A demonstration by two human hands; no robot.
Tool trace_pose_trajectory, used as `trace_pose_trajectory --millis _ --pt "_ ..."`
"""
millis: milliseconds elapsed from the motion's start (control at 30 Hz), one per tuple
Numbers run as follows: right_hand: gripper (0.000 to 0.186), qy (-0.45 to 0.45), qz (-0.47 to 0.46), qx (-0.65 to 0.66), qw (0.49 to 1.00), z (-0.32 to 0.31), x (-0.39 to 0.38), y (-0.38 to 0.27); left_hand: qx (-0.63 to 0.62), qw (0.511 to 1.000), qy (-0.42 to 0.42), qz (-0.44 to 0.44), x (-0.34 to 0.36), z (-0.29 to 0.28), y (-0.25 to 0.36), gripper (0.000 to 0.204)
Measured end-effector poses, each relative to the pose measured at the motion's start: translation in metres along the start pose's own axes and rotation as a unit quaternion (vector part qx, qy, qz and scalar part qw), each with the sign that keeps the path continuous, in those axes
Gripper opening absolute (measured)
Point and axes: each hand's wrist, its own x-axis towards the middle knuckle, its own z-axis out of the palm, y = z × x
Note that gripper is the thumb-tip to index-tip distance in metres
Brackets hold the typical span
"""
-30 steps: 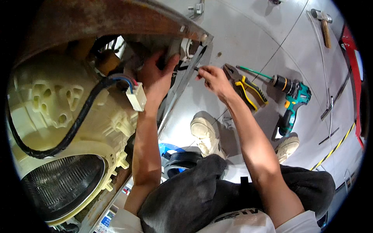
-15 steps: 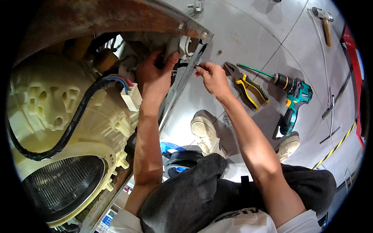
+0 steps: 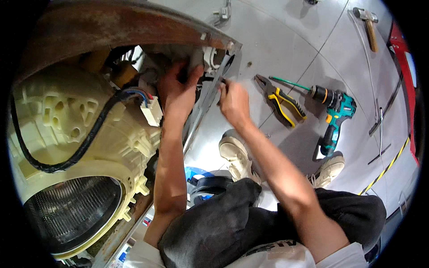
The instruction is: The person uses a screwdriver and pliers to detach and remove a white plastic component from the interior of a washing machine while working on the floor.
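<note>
My left hand (image 3: 179, 91) reaches into a rusty metal housing (image 3: 116, 24), thumb and fingers curled round a grey part (image 3: 195, 59) near a white plastic piece (image 3: 211, 58). My right hand (image 3: 233, 100) is closed beside the thin metal rail (image 3: 195, 123) on the housing's edge; what its fingers hold is hidden. A cream plastic tub (image 3: 76, 125) fills the left side, with a dark ribbed glass (image 3: 73, 210) at its bottom. A black sleeved wire bundle (image 3: 67, 163) loops over it to a white connector (image 3: 153, 111) by my left wrist.
On the tiled floor lie yellow-black pliers (image 3: 281, 100), a teal drill (image 3: 335, 118) with a green bit, a hammer (image 3: 370, 31) and several rods (image 3: 389, 102). A red frame (image 3: 404, 80) stands at right, a plug (image 3: 222, 13) at top, black and blue rings (image 3: 205, 185) near my shoes.
My right hand has shifted left and down along the metal rail, with its fingers more tightly curled. My left hand stays inside the housing in much the same place.
</note>
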Motion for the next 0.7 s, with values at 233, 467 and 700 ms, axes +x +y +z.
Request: trace_pose_trajectory --millis 233,467,700 --pt "0.031 0.101 0.081 0.232 0.964 0.019 -0.023 -0.017 0.04 0.999 -0.006 -0.028 -0.001 0.0 0.01 0.04" --pt "0.033 0.102 -0.136 -0.049 0.984 0.018 -0.021 0.011 0.019 0.999 -0.021 -0.026 0.0 0.0 0.002 0.046" --pt "0.033 0.007 0.101 0.305 0.947 0.002 -0.023 -0.002 -0.01 0.999 -0.006 -0.048 -0.003 -0.002 0.001 0.042"
